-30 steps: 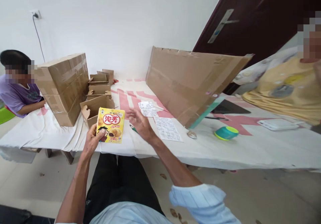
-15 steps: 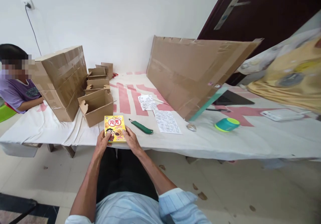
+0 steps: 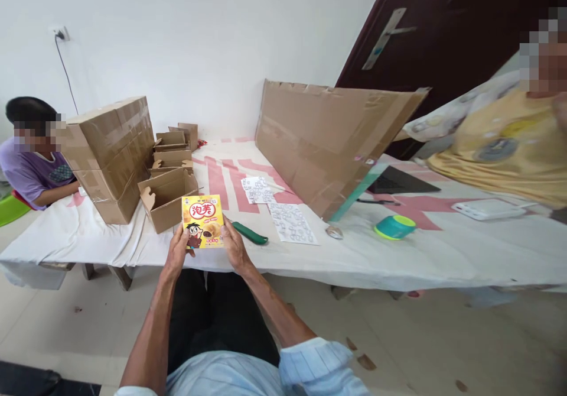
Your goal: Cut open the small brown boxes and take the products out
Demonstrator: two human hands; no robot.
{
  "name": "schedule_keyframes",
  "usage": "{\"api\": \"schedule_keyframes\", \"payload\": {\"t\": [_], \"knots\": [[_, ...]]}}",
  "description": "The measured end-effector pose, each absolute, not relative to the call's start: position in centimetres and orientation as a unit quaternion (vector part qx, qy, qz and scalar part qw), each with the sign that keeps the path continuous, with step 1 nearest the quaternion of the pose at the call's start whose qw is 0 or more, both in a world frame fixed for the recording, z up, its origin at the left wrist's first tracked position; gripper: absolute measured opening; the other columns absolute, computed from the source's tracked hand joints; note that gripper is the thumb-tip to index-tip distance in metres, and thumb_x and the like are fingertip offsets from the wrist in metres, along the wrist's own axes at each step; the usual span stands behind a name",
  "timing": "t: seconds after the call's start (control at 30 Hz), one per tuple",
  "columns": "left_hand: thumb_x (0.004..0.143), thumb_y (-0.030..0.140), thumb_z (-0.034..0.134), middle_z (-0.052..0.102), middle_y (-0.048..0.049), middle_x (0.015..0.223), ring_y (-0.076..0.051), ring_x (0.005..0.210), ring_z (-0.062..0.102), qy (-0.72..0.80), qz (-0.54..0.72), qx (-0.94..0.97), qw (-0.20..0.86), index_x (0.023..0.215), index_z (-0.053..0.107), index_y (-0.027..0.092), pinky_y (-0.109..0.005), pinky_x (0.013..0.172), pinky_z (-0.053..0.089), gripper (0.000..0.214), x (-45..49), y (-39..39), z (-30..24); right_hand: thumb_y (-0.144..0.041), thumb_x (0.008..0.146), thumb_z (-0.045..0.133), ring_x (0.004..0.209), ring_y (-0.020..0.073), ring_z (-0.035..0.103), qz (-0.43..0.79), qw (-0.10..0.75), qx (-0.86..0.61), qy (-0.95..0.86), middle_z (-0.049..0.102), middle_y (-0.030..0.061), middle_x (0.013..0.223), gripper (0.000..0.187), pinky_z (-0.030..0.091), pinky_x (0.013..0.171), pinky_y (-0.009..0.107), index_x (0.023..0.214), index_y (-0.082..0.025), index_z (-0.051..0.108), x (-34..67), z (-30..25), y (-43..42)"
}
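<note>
Both my hands hold a small yellow snack box (image 3: 202, 220) with red characters and a cartoon figure, just above the near edge of the white-covered table (image 3: 310, 257). My left hand (image 3: 177, 250) grips its lower left side with the thumb on the front. My right hand (image 3: 233, 245) clasps its right edge. A green utility knife (image 3: 250, 233) lies on the cloth right beside my right hand. An open brown carton (image 3: 167, 198) stands just behind the box.
Taped cardboard boxes (image 3: 110, 153) and small folded cartons (image 3: 173, 148) stand at the left. A big flat cardboard sheet (image 3: 328, 142) leans at the back. Two printed sheets (image 3: 290, 223), a teal lid (image 3: 394, 227) and a white device (image 3: 487, 208) lie on the cloth. One person sits at the left, another at the right.
A second ago only my left hand held the box upright while my right hand hovered open. My right hand has since closed on the box, and the box sits slightly higher than half a second ago.
</note>
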State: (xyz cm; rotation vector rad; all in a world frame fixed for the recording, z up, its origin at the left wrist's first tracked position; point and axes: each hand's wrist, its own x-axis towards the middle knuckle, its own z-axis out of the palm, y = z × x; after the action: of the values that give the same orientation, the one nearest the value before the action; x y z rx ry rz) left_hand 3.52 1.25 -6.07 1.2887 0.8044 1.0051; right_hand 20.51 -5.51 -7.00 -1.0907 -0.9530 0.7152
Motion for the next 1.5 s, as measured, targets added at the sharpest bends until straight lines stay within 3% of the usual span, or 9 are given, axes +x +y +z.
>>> {"api": "schedule_keyframes", "payload": {"t": [0.2, 0.33, 0.5, 0.73, 0.9, 1.1, 1.5], "knots": [[0.088, 0.076, 0.072, 0.075, -0.0098, 0.105, -0.016, 0.072, 0.063, 0.241, 0.486, 0.571, 0.616, 0.159, 0.055, 0.019, -0.026, 0.055, 0.049, 0.092, 4.4, 3.1, -1.3, -0.081, 0.099, 0.048, 0.151, 0.0354, 0.054, 0.278, 0.695, -0.446, -0.49, 0.057, 0.0085, 0.165, 0.091, 0.049, 0.124, 0.053, 0.172, -0.028, 0.038, 21.1, -0.9, -4.8], [0.09, 0.076, 0.071, 0.076, -0.0126, 0.12, -0.018, 0.079, 0.064, 0.209, 0.495, 0.579, 0.613, 0.162, 0.051, 0.019, -0.025, 0.056, 0.05, 0.094, 4.4, 3.5, 0.8, -0.082, 0.099, 0.045, 0.152, 0.0341, 0.054, 0.232, 0.694, -0.449, -0.513, 0.054, 0.0101, 0.168, 0.093, 0.046, 0.126, 0.052, 0.172, -0.025, 0.039, 21.3, 1.2, -4.2], [0.09, 0.075, 0.071, 0.075, -0.0125, 0.123, -0.02, 0.082, 0.065, 0.202, 0.495, 0.589, 0.607, 0.16, 0.055, 0.021, -0.026, 0.056, 0.051, 0.09, 4.5, 4.3, 1.2, -0.084, 0.099, 0.042, 0.154, 0.0335, 0.051, 0.215, 0.69, -0.452, -0.523, 0.054, 0.0095, 0.168, 0.094, 0.046, 0.126, 0.05, 0.171, -0.024, 0.04, 21.5, 1.8, -3.7], [0.087, 0.079, 0.071, 0.076, -0.0138, 0.121, -0.022, 0.087, 0.068, 0.232, 0.465, 0.605, 0.603, 0.157, 0.058, 0.021, -0.025, 0.055, 0.052, 0.092, 4.9, 6.2, -1.1, -0.084, 0.097, 0.047, 0.154, 0.0342, 0.05, 0.248, 0.692, -0.448, -0.509, 0.059, 0.008, 0.163, 0.092, 0.047, 0.126, 0.055, 0.169, -0.027, 0.043, 22.0, 0.1, -2.7], [0.086, 0.079, 0.073, 0.076, -0.0144, 0.123, -0.021, 0.087, 0.069, 0.266, 0.43, 0.606, 0.614, 0.161, 0.055, 0.021, -0.023, 0.056, 0.054, 0.097, 5.0, 6.3, -3.6, -0.083, 0.095, 0.047, 0.141, 0.0362, 0.062, 0.295, 0.678, -0.48, -0.471, 0.065, 0.0085, 0.156, 0.092, 0.062, 0.106, 0.055, 0.169, -0.03, 0.044, 22.3, -2.8, -2.4], [0.083, 0.08, 0.075, 0.075, -0.0149, 0.125, -0.019, 0.083, 0.067, 0.295, 0.406, 0.603, 0.62, 0.162, 0.054, 0.02, -0.022, 0.053, 0.053, 0.101, 5.4, 6.7, -6.3, -0.087, 0.091, 0.048, 0.124, 0.0353, 0.072, 0.312, 0.669, -0.507, -0.445, 0.07, 0.0107, 0.148, 0.097, 0.067, 0.093, 0.052, 0.168, -0.027, 0.047, 22.4, -5.6, -2.6], [0.087, 0.067, 0.077, 0.075, -0.0137, 0.13, -0.023, 0.097, 0.071, 0.3, 0.389, 0.596, 0.636, 0.149, 0.067, 0.025, -0.019, 0.053, 0.052, 0.075, 5.8, 6.7, -7.8, -0.087, 0.089, 0.048, 0.112, 0.0321, 0.076, 0.314, 0.665, -0.525, -0.428, 0.072, 0.0137, 0.145, 0.097, 0.068, 0.085, 0.047, 0.163, -0.025, 0.052, 22.7, -7.5, -2.7]]}}
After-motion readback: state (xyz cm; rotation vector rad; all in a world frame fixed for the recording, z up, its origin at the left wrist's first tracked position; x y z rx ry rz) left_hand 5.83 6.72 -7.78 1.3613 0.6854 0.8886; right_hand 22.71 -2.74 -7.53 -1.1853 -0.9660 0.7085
